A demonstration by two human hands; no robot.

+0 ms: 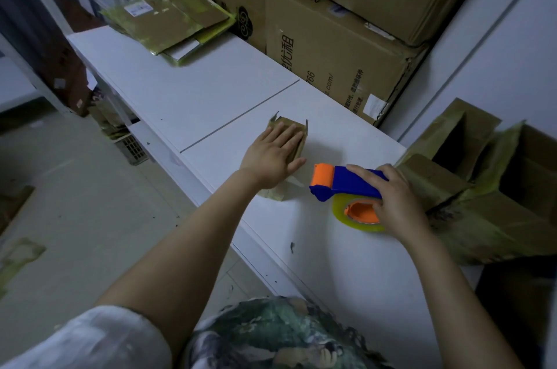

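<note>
A small flattened cardboard box [297, 135] lies on the white table [187, 91]. My left hand [272, 156] presses flat on it with straight fingers. To its right lies a blue and orange tape dispenser [340, 180] with a roll of clear yellowish tape [342, 212]. My right hand [391, 197] grips the dispenser's blue handle, fingers curled over it. Loose tape ends stick out from under the small box near my left wrist.
Opened, tape-covered cartons [470, 175] crowd the table's right end. Large stacked cardboard boxes [337, 61] stand against the back. A pile of flattened taped boxes [168, 19] lies at the far left end. The floor [60, 187] is to the left.
</note>
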